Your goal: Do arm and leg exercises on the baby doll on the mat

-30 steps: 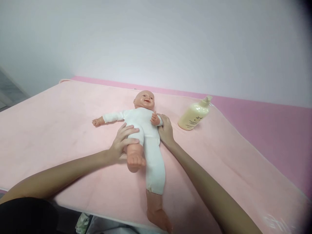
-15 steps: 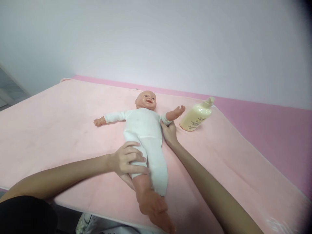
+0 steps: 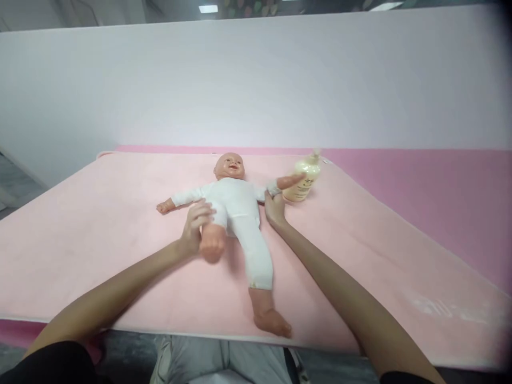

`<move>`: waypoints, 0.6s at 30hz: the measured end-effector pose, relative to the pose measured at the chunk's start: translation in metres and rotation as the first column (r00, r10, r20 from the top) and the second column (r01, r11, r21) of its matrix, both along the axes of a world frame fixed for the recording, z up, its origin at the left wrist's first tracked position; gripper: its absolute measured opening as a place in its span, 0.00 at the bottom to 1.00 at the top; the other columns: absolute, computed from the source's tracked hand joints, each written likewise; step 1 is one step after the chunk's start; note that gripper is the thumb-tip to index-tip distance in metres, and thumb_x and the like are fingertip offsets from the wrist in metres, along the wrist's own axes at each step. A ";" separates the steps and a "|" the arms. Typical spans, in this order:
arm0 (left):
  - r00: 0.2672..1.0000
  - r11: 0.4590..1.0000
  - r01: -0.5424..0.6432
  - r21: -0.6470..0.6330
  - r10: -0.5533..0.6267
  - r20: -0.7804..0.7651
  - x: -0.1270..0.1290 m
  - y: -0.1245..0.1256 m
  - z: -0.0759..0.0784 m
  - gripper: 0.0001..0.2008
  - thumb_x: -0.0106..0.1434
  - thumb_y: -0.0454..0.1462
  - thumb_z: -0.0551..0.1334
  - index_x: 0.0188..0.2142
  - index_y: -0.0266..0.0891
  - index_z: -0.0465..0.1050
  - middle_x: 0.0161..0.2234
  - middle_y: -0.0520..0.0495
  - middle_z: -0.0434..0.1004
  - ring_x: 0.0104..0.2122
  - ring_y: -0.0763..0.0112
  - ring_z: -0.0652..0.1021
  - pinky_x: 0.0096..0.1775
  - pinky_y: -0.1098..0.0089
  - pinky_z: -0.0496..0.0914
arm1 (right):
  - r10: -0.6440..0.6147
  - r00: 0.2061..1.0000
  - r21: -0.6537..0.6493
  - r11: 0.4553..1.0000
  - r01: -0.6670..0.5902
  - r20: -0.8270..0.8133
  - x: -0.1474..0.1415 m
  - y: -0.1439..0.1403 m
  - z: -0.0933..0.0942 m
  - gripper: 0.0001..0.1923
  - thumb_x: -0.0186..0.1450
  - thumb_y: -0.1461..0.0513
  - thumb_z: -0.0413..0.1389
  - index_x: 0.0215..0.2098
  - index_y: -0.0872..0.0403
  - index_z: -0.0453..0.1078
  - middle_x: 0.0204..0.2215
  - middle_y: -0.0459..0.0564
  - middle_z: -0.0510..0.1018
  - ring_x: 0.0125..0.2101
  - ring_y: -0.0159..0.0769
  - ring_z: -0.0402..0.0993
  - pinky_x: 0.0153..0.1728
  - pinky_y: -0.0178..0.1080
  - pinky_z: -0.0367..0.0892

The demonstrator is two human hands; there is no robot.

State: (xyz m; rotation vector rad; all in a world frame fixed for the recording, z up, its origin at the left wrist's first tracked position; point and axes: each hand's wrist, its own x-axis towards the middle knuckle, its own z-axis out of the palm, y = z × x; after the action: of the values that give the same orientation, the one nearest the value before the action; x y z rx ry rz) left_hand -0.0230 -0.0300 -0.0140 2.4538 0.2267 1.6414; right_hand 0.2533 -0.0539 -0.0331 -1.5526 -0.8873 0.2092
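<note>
A baby doll [image 3: 242, 202] in a white bodysuit lies on its back, head at the far side. My left hand [image 3: 197, 220] is wrapped round its leg on the left, which is bent up with the foot [image 3: 213, 244] toward me. The thumb is hidden. My right hand [image 3: 275, 208] is closed at the doll's sleeve on the right, just below that raised arm. The doll's other leg [image 3: 260, 261] lies stretched toward the near edge. Behind the doll's right-side hand stands a pale yellow pump bottle [image 3: 304, 181], upright, partly covered by it.
A light pink towel-like sheet [image 3: 120, 229] covers the table, with bare pink surface [image 3: 420, 192] at the right. A white partition [image 3: 256, 85] rises along the far edge. My legs in grey trousers [image 3: 224, 357] are below the near edge.
My left hand has pushed the doll's leg up and away from me, bending it. The right hand stays at the doll's arm. The head view has tilted up and levelled.
</note>
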 end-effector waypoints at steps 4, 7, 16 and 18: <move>0.987 0.994 0.072 -0.078 -0.082 -0.135 0.001 0.018 0.020 0.29 0.60 0.46 0.63 0.57 0.42 0.58 0.57 0.35 0.64 0.61 0.50 0.62 0.57 0.43 0.62 | 0.208 0.941 -0.082 0.978 -0.193 0.267 -0.008 -0.010 0.006 0.22 0.57 0.65 0.48 0.51 0.54 0.66 0.49 0.57 0.73 0.49 0.46 0.69 0.53 0.50 0.63; 0.987 0.996 0.070 0.057 -0.060 -0.149 -0.002 0.009 0.028 0.26 0.62 0.48 0.60 0.55 0.40 0.59 0.55 0.35 0.66 0.60 0.51 0.64 0.56 0.45 0.62 | 0.239 0.933 0.019 0.967 -0.253 0.268 -0.014 -0.017 0.008 0.22 0.57 0.64 0.51 0.51 0.53 0.67 0.51 0.54 0.72 0.52 0.44 0.67 0.55 0.49 0.61; 0.956 0.847 0.211 0.488 -0.073 -0.286 -0.017 -0.051 0.028 0.25 0.64 0.57 0.51 0.42 0.40 0.72 0.35 0.42 0.77 0.39 0.63 0.72 0.51 0.56 0.62 | 0.162 0.845 0.249 0.968 -0.036 -0.510 -0.012 -0.041 0.016 0.13 0.61 0.54 0.55 0.38 0.55 0.67 0.39 0.54 0.78 0.38 0.41 0.77 0.38 0.44 0.75; 0.937 0.830 0.240 0.504 -0.063 -0.344 -0.017 -0.052 0.028 0.26 0.63 0.58 0.52 0.43 0.40 0.73 0.35 0.43 0.77 0.38 0.63 0.72 0.51 0.57 0.61 | 0.109 0.843 0.196 0.981 -0.004 -0.527 -0.015 -0.051 0.018 0.10 0.61 0.57 0.55 0.36 0.55 0.68 0.36 0.54 0.77 0.35 0.40 0.77 0.38 0.45 0.75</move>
State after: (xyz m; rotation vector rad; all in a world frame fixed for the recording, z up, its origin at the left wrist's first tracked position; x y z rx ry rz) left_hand -0.0400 -0.0819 0.0143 3.0445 -0.4576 1.3716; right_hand 0.2385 -0.1047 -0.0150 -1.1967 -0.4880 0.5594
